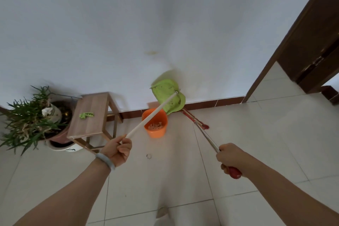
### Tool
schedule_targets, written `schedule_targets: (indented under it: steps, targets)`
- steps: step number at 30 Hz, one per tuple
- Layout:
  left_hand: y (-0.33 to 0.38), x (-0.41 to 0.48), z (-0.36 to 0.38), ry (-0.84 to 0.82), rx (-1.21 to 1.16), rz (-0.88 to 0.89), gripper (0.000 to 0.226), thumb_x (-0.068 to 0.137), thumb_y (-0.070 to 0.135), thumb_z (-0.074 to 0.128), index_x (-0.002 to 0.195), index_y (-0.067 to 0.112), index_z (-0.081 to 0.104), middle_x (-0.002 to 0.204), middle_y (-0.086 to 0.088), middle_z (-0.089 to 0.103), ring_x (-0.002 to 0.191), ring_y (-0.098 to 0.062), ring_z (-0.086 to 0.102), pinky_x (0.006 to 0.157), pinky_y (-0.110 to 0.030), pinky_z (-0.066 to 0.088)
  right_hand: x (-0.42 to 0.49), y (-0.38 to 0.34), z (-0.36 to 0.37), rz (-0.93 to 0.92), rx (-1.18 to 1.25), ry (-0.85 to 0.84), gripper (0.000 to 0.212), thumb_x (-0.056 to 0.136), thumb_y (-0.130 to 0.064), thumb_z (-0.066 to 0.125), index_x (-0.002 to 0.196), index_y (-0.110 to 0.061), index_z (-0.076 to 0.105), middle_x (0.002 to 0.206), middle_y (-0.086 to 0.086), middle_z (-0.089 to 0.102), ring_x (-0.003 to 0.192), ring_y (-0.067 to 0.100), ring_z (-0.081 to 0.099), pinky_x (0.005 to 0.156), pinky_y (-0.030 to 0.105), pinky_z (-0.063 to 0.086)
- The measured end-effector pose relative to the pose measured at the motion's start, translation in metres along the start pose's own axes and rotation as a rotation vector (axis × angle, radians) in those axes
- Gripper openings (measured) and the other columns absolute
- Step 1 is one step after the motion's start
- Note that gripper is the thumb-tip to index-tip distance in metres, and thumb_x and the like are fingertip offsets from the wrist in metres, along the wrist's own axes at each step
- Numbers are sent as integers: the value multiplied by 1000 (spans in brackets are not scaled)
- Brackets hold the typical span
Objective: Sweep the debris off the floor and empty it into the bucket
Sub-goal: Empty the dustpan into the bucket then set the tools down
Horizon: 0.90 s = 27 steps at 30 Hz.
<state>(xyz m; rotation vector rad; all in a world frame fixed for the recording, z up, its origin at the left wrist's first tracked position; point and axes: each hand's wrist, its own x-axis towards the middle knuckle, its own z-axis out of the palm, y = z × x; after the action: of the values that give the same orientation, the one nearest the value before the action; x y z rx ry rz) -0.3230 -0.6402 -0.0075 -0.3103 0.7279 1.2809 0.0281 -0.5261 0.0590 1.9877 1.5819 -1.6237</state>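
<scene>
Head view: dustpan (167, 97) hung tilted at frame centre, its lower edge just above the bucket's (156, 130) far rim. Its white handle ran down-left to the left hand (117, 152), which clamped it and was nearer. Well apart, the right hand (229, 158) gripped the broom (207, 137), which slanted up-left to the floor beside the bucket.

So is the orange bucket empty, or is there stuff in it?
Not empty: the orange bucket stands upright with pale debris lying in its bottom. The green dustpan is tipped above it.
</scene>
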Motion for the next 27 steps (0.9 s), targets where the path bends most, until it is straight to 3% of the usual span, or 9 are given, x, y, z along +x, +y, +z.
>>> schedule_targets:
  steps: [5,8,10,12,14,17,21,27]
  targets:
    - [-51,29,52,-19,39,7,72,28,-1,95,78,10,45,52,5,49,30,-4,42,30,-13,40,-1,37,-54,170,259,-1,10,90,0,43,91,-3,53,77,17,57,32,13,50,40,15,41]
    - [-92,56,88,-40,8,-12,65,30,-3,94,80,3,52,53,3,49,30,-3,42,32,-10,40,-5,60,-86,213,400,-6,12,90,1,41,86,-3,52,76,16,58,31,12,51,38,15,41]
    - [-122,77,111,9,-24,-11,49,51,1,88,84,2,52,52,1,51,29,-4,42,31,-8,38,-7,75,-108,230,462,-17,14,89,3,38,87,0,52,70,15,57,34,11,49,37,15,37]
    - [-147,98,130,102,-65,20,19,83,13,65,90,6,49,52,-3,54,29,-5,43,30,-10,38,-7,87,-127,249,529,-44,15,87,4,36,83,1,51,59,12,54,35,11,46,35,14,33]
    - [-169,116,152,133,-94,38,15,93,17,53,84,6,49,51,-7,58,28,-6,44,30,-11,39,-4,97,-144,270,607,-77,17,86,4,36,77,0,49,52,9,52,35,10,45,33,13,31]
    - [-199,135,185,156,-106,36,22,95,17,53,76,5,52,50,-10,60,27,-6,48,32,-9,41,5,104,-162,283,740,-100,13,87,1,35,79,-2,46,47,9,49,30,12,46,30,13,32]
    - [-218,152,213,131,-95,6,15,93,15,51,80,8,54,53,-7,63,31,-6,55,30,-8,36,17,98,-177,254,883,-149,11,88,-2,35,92,-5,44,42,7,47,26,12,46,30,11,32]
    - [-211,167,229,167,-64,7,18,97,19,50,82,9,52,56,-5,66,34,-4,59,28,-8,32,30,76,-189,235,968,-225,11,86,-3,33,83,-4,43,46,8,47,26,13,45,30,11,33]
